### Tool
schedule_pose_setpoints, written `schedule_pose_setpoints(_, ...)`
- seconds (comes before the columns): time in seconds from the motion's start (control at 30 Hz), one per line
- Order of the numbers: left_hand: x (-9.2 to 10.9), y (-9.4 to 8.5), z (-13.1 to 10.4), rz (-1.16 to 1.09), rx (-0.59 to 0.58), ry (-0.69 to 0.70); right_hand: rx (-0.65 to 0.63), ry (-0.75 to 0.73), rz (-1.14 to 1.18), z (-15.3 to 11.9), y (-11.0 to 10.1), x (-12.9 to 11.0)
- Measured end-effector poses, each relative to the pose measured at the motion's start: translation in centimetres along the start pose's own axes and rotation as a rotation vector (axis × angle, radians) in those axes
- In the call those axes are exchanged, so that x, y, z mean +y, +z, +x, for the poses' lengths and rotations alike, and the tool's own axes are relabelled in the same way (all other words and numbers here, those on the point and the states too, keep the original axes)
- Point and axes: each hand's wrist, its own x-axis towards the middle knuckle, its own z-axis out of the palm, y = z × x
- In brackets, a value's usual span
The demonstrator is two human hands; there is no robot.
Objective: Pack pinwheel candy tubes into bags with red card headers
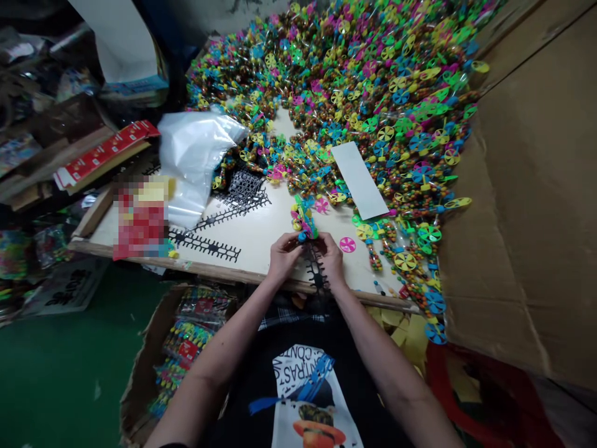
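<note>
Close together at the table's front edge, my left hand (282,254) and my right hand (332,258) are both closed around the top of a black pronged plastic strip (317,270). Its lower end hangs toward my body. Several small candy-filled fan toys (304,219) in pink, green, yellow and blue stick up just beyond my fingertips, bunched at the strip. Which prongs hold them is hidden by my fingers. A loose pink fan wheel (347,244) lies right of my right hand. Another black pronged strip (205,244) rests left of my left hand.
A big heap of fan toys (354,93) covers the back and right of the table (261,224). On it lies a white card (359,180). Clear plastic bags (191,162) and stacked black strips (245,186) are at left. A cardboard box (144,354) of packed toys stands below.
</note>
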Motion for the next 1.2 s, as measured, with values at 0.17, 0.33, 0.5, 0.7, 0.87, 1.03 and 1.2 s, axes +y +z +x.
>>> schedule_pose_setpoints(0.17,0.0,0.0,-0.2,0.001,0.01,0.013,0.019,-0.002,-0.006,-0.1,0.0,0.0)
schedule_pose_setpoints(0.33,0.5,-0.4,-0.4,0.037,-0.016,0.021,0.068,0.065,0.022,-0.1,0.1,0.2)
schedule_pose_setpoints(0.5,0.6,-0.7,-0.2,0.05,0.008,0.004,0.06,0.047,-0.026,-0.2,0.1,0.1)
schedule_pose_setpoints(0.7,1.3,-1.3,-0.2,0.087,-0.044,0.009,-0.034,-0.071,-0.18,-0.2,-0.6,-0.7)
schedule_pose_setpoints(0.87,2.9,-3.8,1.6,0.164,-0.122,-0.046,-0.134,-0.181,-0.309,1.3,-3.8,-2.4)
schedule_pose_setpoints(1.03,4.9,-4.4,9.4,0.412,-0.038,0.161,-0.035,-0.146,-0.364,7.3,-4.9,-5.1)
schedule_pose_setpoints(1.2,5.6,-1.2,16.8,0.765,0.001,0.245,-0.114,0.019,-0.707,16.2,-1.2,-6.1)
